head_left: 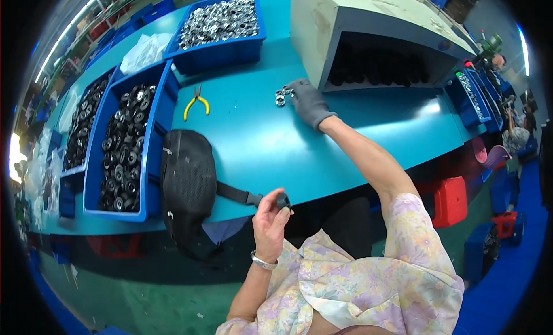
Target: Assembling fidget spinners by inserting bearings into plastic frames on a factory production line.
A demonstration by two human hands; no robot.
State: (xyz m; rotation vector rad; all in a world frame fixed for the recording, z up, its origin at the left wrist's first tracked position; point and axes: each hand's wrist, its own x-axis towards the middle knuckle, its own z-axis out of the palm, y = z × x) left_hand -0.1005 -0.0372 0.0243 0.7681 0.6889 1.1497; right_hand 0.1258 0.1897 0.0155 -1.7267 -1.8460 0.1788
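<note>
Bare, with a metal band on the wrist, my left hand (268, 228) is raised near the table's front edge. Its thumb and fingers pinch a small black round part (283, 201). My right hand (310, 103), in a dark grey glove, reaches across the blue-green table. Its curled fingertips are at a small cluster of shiny round metal parts (280, 98) and appear closed on one of them; the glove hides part of the contact.
Left of me lie a black waist bag (189, 179) and yellow-handled pliers (197, 103). Blue bins hold black wheels (122, 151) and shiny metal parts (222, 21). A pale open-fronted box (314, 33) with dark contents stands beyond my right hand. A red stool (449, 202) is at right.
</note>
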